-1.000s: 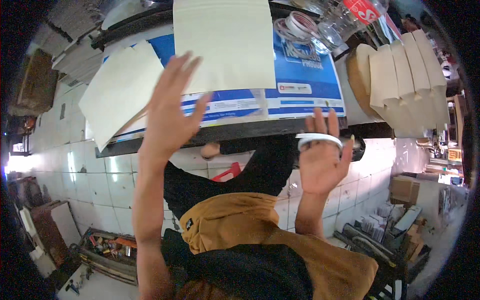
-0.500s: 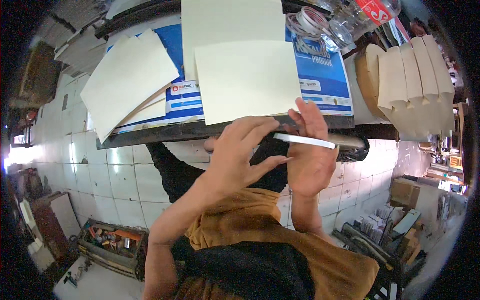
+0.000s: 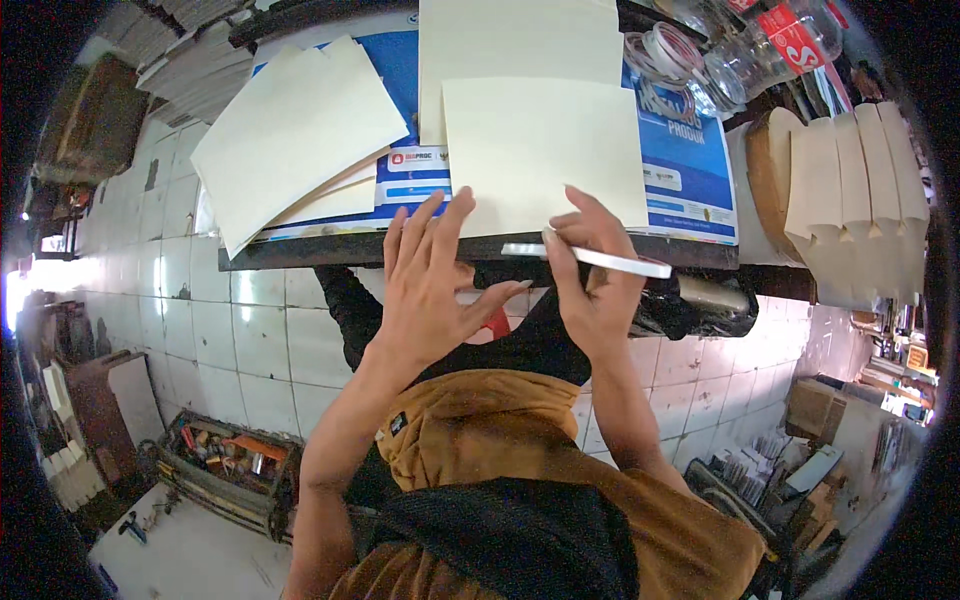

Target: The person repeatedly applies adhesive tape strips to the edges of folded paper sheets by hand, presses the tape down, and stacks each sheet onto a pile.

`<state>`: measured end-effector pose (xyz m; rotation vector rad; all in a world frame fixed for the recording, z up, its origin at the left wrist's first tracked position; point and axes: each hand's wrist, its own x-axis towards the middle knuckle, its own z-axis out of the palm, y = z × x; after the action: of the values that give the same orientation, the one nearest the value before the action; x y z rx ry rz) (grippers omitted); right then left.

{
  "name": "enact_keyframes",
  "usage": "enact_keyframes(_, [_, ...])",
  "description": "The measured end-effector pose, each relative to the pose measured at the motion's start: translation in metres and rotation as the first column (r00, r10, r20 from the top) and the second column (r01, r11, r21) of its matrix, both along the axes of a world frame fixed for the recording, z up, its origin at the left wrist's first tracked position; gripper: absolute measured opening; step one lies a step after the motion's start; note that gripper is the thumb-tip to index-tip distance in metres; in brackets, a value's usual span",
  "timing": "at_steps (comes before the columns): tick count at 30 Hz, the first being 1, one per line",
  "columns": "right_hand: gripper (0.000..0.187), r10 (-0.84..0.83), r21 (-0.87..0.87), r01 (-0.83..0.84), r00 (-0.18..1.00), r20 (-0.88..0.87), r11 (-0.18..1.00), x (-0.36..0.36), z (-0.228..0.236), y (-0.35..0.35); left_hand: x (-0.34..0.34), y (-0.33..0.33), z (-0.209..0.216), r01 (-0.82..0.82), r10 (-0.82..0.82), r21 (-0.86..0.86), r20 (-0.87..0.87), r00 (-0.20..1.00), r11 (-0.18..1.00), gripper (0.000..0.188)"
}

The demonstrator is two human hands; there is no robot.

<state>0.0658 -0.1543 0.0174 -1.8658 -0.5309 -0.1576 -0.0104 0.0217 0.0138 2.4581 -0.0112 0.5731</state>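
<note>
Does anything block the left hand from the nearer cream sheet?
Nothing visible: the left hand overlaps the lower left corner of the nearer cream sheet, contact unclear. The slim white tool sits right of that corner.

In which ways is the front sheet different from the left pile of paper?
The front sheet lies nearly square to the table edge; the left pile is turned askew. The left pile shows fanned layers; the front sheet shows one smooth face. Both are pale cream.

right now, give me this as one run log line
left hand: open, near cream rectangular paper sheet, contact unclear | right hand: grip on slim white flat stick | paper sheet: overlaps another cream sheet
</note>
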Motion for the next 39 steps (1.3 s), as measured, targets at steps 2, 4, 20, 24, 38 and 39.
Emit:
enact_keyframes(2, [0.045,-0.005,0.019,0.005,1.0,-0.019,1.0,0.002,-0.008,0.014,-0.004,0.001,-0.009,-0.028,0.029,0.017,-0.012,1.0,0.999,0.077])
enact_keyframes(4, [0.047,0.001,-0.086,0.006,0.997,0.082,0.996,0.003,-0.008,0.025,-0.01,0.001,-0.023,-0.075,0.083,-0.057,0.147,0.986,0.996,0.077])
enact_keyframes(20, [0.052,0.025,-0.232,0.007,0.991,0.134,0.973,0.001,-0.018,0.042,-0.032,-0.016,-0.042,-0.138,0.156,-0.131,0.137,0.978,0.982,0.085])
enact_keyframes(24, [0.052,0.027,-0.25,0.015,0.986,0.166,0.968,0.003,-0.017,0.039,-0.029,-0.016,-0.042,-0.135,0.151,-0.116,0.139,0.979,0.984,0.085])
enact_keyframes(38, [0.064,-0.119,-0.409,0.21,0.964,0.237,0.888,0.004,0.019,0.015,-0.022,-0.023,-0.05,-0.164,0.161,0.053,0.064,0.985,0.985,0.078])
enact_keyframes(39, [0.064,-0.133,-0.321,0.221,0.953,0.273,0.921,0.013,0.015,0.008,-0.021,-0.024,-0.054,-0.18,0.174,0.067,0.085,0.981,0.981,0.077])
